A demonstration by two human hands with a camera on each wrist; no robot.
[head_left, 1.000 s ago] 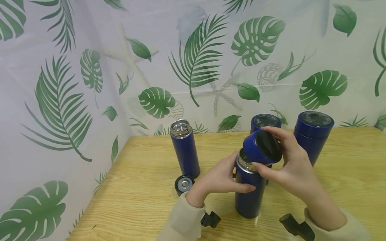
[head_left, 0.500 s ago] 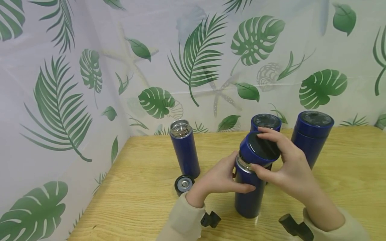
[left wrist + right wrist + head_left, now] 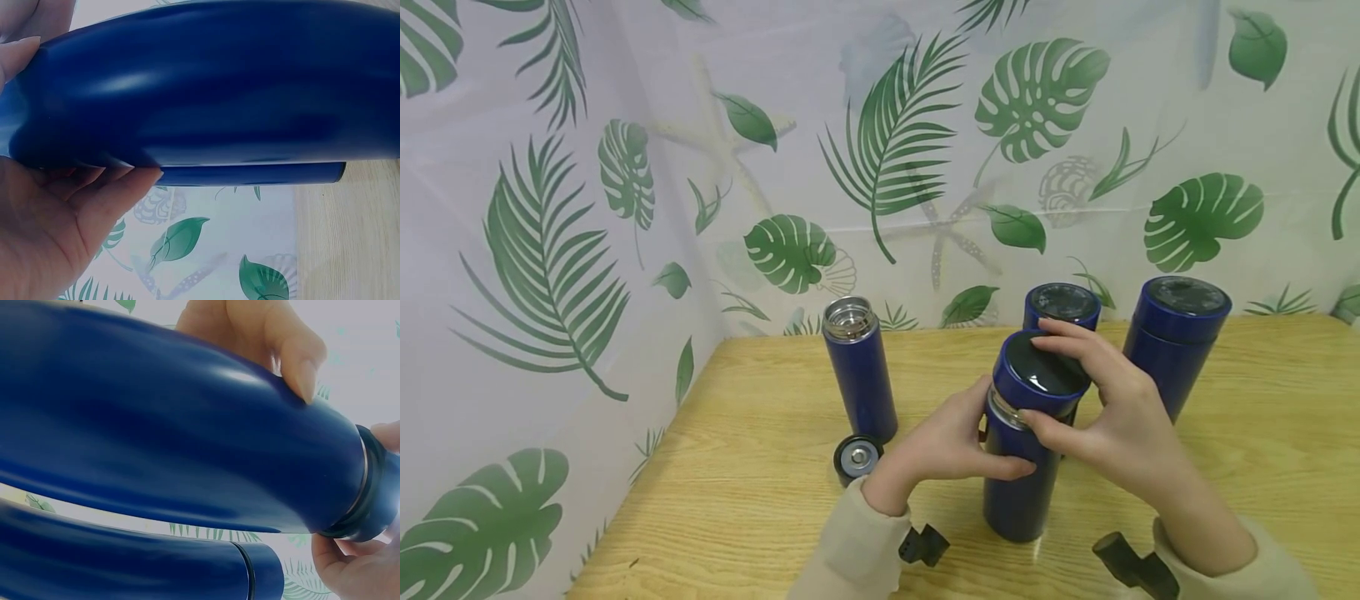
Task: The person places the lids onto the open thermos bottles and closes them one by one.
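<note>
Head view: at the surface [image 3: 737, 517], the left hand [image 3: 951, 442] encircles an upright blue flask [image 3: 1018, 496]; the right hand [image 3: 1123, 417] grasps the cap [image 3: 1041, 362] over its mouth, steel showing toward eight o'clock. Around it: open flask [image 3: 863, 383], ten o'clock; loose cap [image 3: 858, 458], nine. Left wrist view: fingers curve against the flask wall. Right wrist view: fingers pinch the cap, between three and four o'clock.

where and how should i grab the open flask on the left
Probably mid-body, coming from the left: the open flask stands upright, its straight round body suits wrapped fingers, nothing blocks that side, and the loose cap lies in front.
</note>
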